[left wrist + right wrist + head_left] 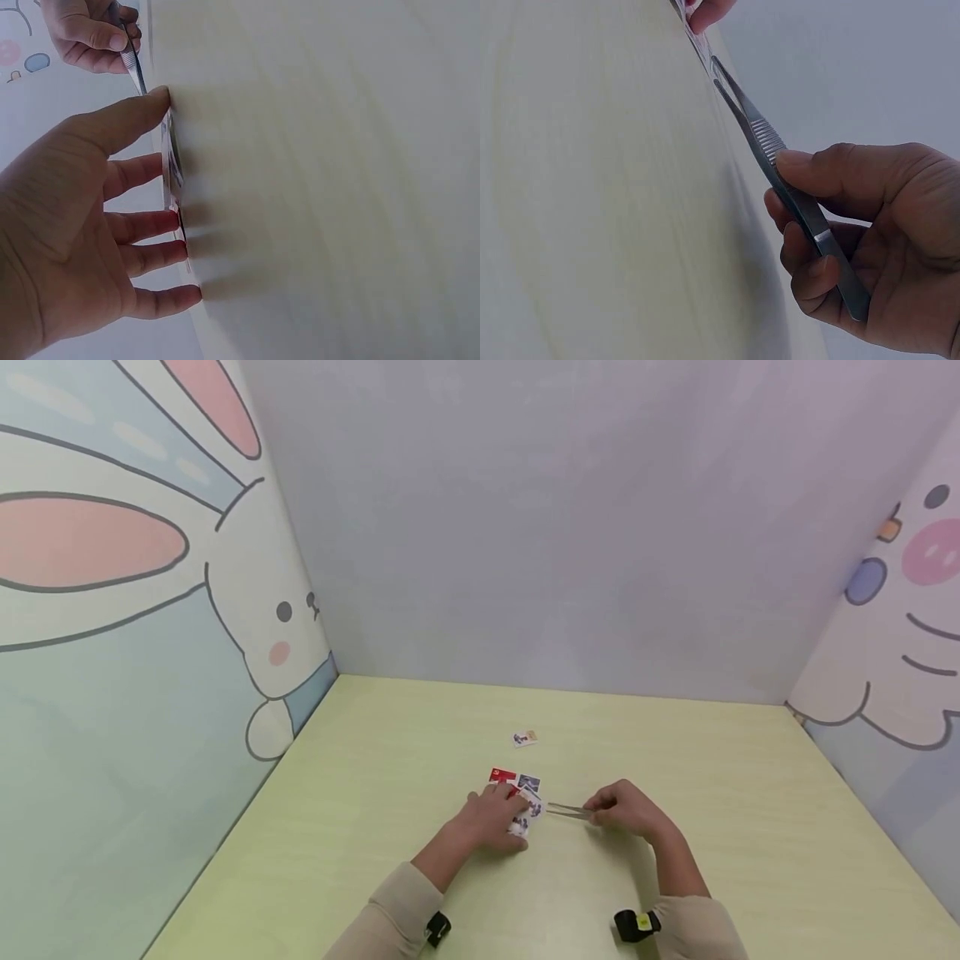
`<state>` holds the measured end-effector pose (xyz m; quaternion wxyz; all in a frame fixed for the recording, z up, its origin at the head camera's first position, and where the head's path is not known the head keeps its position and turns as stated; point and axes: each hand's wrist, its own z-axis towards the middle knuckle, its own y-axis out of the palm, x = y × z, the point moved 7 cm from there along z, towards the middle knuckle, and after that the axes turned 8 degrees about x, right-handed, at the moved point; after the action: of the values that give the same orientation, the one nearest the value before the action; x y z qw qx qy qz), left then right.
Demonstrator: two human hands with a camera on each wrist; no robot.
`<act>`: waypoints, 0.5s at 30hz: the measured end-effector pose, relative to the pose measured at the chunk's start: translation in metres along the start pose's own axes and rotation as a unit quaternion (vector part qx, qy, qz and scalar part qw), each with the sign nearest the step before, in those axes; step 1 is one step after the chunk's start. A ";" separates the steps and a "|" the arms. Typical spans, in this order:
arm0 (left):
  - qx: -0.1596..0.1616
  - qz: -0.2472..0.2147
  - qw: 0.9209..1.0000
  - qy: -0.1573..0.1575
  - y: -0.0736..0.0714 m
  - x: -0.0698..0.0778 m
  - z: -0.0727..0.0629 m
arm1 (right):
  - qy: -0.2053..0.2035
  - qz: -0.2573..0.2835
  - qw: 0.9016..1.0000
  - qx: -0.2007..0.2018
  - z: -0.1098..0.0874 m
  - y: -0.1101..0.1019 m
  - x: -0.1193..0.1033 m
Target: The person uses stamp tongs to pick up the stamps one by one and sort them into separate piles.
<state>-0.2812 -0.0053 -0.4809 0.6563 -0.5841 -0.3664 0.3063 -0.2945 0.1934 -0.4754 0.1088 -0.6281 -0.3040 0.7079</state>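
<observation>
In the head view my left hand point(487, 820) rests its spread fingertips on a small cluster of stamps, partly covering them. A red stamp point(501, 774) and a grey-blue stamp point(529, 783) show beyond the fingers, and a white stamp with a dark figure point(535, 808) lies to their near right. My right hand point(624, 808) holds metal tweezers point(570, 812) between thumb and fingers, tips toward the cluster. From the right wrist view, the tweezers point(799, 202) have their tips slightly apart, close to the stamps' edge. The left wrist view shows the left fingers point(150, 223) extended down to the tabletop.
Farther back on the pale wooden table point(390, 735) lies a single stamp point(525, 738). A plain grey wall point(555, 527) stands behind the table, with cartoon-printed panels point(150, 710) along both sides. Black straps with small devices point(633, 926) hang at the sleeves.
</observation>
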 end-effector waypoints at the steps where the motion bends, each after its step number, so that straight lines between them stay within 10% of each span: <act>1: 0.000 0.000 1.000 0.000 0.000 0.000 0.000 | 0.000 -0.001 1.000 -0.001 0.000 0.000 0.001; 15: -0.002 -0.005 1.000 0.001 -0.001 0.000 0.000 | -0.004 0.000 1.000 -0.017 -0.001 -0.001 -0.002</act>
<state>-0.2813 -0.0051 -0.4802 0.6572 -0.5840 -0.3690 0.3016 -0.2937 0.1932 -0.4729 0.0964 -0.6269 -0.3167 0.7053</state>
